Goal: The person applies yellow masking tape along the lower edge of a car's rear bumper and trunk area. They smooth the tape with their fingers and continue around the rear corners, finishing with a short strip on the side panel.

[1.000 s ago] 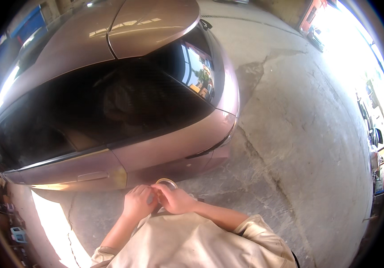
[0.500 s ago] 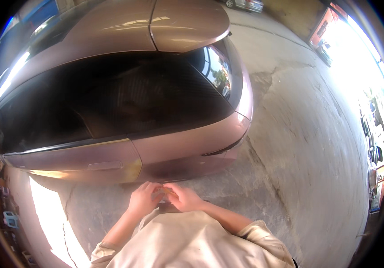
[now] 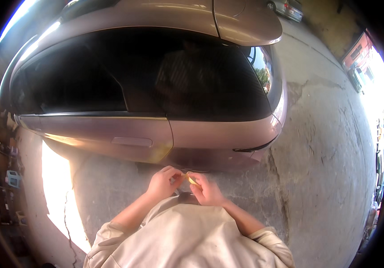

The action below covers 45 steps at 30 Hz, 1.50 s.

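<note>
In front of my chest, both hands are raised close together beside a pinkish-bronze car (image 3: 218, 134). My left hand (image 3: 161, 183) is closed, its fingertips pinching one end of a small yellow strip (image 3: 194, 182) that looks like tape. My right hand (image 3: 209, 192) is closed on the strip's other part, thumb and fingers bent around it. Hands and car do not appear to touch. Below the dark side window (image 3: 201, 89), a thin yellow line (image 3: 149, 118) runs along the sill. A yellowish patch (image 3: 160, 152) lies by the door's rear seam, right of the door handle (image 3: 132, 141).
Cracked grey concrete floor (image 3: 326, 147) stretches off to the right, with a silver car (image 3: 290, 9) at the far back. At the left edge, a light blue container (image 3: 13, 178) stands among dark clutter. A sunlit strip of floor (image 3: 58, 187) lies nearer me.
My view has turned, so the car sits further right and higher. My hands have drawn slightly apart, and more of the yellow strip shows between them.
</note>
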Each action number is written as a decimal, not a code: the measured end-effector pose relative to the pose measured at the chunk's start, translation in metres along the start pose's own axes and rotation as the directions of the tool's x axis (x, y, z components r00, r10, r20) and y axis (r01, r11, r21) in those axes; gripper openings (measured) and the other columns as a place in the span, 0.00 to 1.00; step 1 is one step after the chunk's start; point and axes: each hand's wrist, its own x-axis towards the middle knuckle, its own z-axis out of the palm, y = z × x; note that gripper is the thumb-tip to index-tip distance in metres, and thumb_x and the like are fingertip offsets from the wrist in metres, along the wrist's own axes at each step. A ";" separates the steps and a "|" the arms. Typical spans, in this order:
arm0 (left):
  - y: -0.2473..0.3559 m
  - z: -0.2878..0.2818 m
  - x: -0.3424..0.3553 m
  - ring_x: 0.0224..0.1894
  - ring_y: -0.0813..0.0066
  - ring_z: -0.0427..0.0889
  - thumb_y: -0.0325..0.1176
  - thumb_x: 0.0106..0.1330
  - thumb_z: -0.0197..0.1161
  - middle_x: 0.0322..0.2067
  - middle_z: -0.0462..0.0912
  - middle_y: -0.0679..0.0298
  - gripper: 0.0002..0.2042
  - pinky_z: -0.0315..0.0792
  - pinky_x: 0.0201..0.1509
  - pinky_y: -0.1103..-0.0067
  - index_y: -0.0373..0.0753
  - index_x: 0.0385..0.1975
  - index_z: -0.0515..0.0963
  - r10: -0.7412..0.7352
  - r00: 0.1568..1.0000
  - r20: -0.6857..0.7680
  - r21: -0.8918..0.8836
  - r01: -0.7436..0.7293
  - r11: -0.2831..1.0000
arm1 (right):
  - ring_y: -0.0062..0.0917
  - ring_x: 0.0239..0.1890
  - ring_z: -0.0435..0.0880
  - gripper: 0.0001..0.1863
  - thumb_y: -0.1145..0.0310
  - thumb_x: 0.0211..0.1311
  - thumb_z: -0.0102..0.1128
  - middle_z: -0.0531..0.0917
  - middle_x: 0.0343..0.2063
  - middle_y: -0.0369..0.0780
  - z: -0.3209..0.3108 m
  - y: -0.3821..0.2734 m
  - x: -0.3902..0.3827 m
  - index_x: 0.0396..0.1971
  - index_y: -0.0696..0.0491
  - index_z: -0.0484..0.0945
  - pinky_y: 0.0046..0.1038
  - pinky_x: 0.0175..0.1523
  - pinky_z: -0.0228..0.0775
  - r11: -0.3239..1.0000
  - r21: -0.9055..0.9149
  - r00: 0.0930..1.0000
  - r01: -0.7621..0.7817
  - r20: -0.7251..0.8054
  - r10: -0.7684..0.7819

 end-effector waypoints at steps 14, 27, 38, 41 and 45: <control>-0.006 -0.033 0.015 0.38 0.65 0.90 0.28 0.66 0.74 0.37 0.88 0.63 0.06 0.82 0.40 0.71 0.40 0.40 0.87 0.066 0.986 0.154 0.043 -0.073 0.996 | 0.44 0.39 0.90 0.21 0.70 0.71 0.65 0.90 0.42 0.43 0.010 -0.022 0.012 0.63 0.50 0.76 0.42 0.42 0.82 0.964 -0.211 0.983 0.162 -0.056 -0.177; 0.000 -0.084 0.107 0.33 0.70 0.83 0.30 0.57 0.79 0.35 0.83 0.69 0.11 0.73 0.33 0.73 0.43 0.38 0.84 0.591 0.803 -0.081 0.482 -0.488 0.728 | 0.22 0.26 0.74 0.27 0.75 0.67 0.70 0.77 0.24 0.28 -0.037 -0.016 0.121 0.65 0.52 0.75 0.27 0.39 0.68 0.381 -0.877 0.688 0.295 -0.082 -0.721; -0.057 -0.063 0.146 0.41 0.63 0.84 0.28 0.50 0.83 0.41 0.84 0.64 0.15 0.77 0.44 0.70 0.41 0.38 0.87 0.652 0.726 -0.219 0.617 -0.415 0.669 | 0.24 0.31 0.80 0.18 0.71 0.63 0.75 0.78 0.43 0.35 -0.023 0.025 0.180 0.53 0.41 0.89 0.30 0.37 0.72 0.343 -0.932 0.614 0.119 -0.202 -0.763; -0.066 -0.061 0.149 0.41 0.65 0.83 0.30 0.49 0.83 0.42 0.82 0.65 0.15 0.75 0.43 0.71 0.43 0.37 0.89 0.671 0.703 -0.234 0.658 -0.393 0.642 | 0.24 0.32 0.81 0.17 0.69 0.62 0.76 0.79 0.43 0.34 -0.023 0.023 0.182 0.50 0.40 0.90 0.30 0.38 0.72 0.351 -0.927 0.644 0.133 -0.188 -0.741; -0.069 -0.062 0.152 0.37 0.69 0.82 0.33 0.46 0.84 0.42 0.79 0.68 0.14 0.72 0.38 0.73 0.46 0.35 0.92 0.710 0.662 -0.240 0.668 -0.418 0.616 | 0.26 0.38 0.81 0.15 0.68 0.60 0.77 0.79 0.43 0.34 -0.023 0.018 0.178 0.47 0.38 0.90 0.31 0.41 0.73 0.370 -0.921 0.660 0.125 -0.201 -0.724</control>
